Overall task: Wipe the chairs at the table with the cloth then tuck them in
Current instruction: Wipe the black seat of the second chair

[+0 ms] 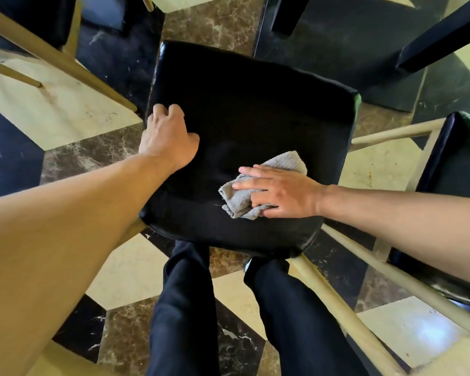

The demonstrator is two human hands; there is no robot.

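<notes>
1. Head view: the right hand (280,192) lies flat with straight fingers, pressing the grey cloth (258,185) onto the black chair seat (255,109), toward its near right edge.
2. The left hand (168,137) curls over the seat's left edge, steadying it.
3. Judging by this, wiping is underway (this chair is not yet tucked in); a neighbouring chair (459,158) waits at right.

Glossy black leather-like seat (250,109), nubbly grey terry cloth (238,200), pale matt wooden legs (364,267), polished marble floor (92,156).
</notes>
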